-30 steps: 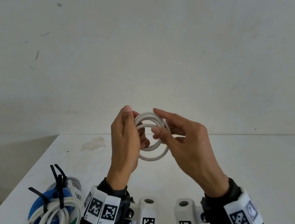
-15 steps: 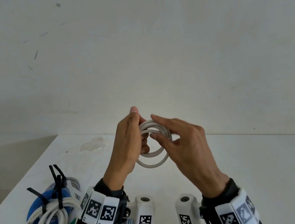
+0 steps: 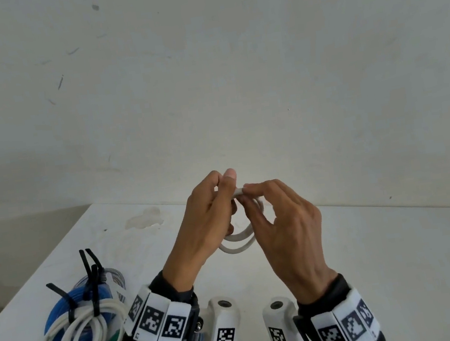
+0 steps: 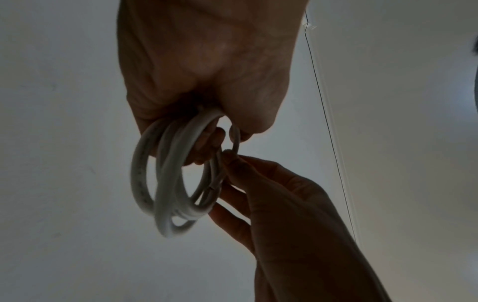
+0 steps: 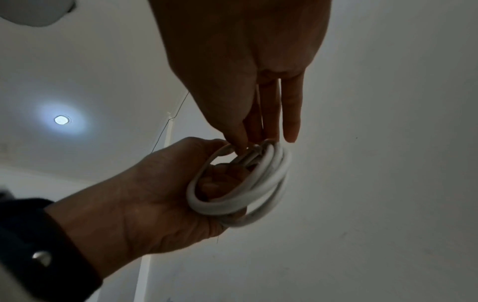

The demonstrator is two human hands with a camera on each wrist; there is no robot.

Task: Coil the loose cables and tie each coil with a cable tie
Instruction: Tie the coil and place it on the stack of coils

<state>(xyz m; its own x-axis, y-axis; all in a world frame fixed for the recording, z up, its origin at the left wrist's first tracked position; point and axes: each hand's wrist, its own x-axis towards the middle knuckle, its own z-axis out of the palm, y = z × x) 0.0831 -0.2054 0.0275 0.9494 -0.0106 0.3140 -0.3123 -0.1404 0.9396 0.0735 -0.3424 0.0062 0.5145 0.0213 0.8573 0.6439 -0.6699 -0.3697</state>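
Hands raised above the white table (image 3: 374, 250): left hand (image 3: 210, 218) grips one white cable coil (image 3: 238, 243), right hand (image 3: 286, 225) pinches its top. Left of the table, one tied bundle (image 3: 81, 326), black cable ties (image 3: 91, 275) upright.

Left hand (image 5: 145, 206) grips white cable coil (image 5: 240, 183) (several loops); right hand (image 5: 245, 61) fingertips (image 5: 241, 143) pinch its top.

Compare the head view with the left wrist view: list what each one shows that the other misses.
Head view only: the white table, the pile of tied coils with black cable ties at its near-left corner, and both wristbands.

Left wrist view only: the separate loops of the white cable coil from below, and a thin dark line running along the wall.

Both: the left hand holding the coil while the right hand pinches its top.
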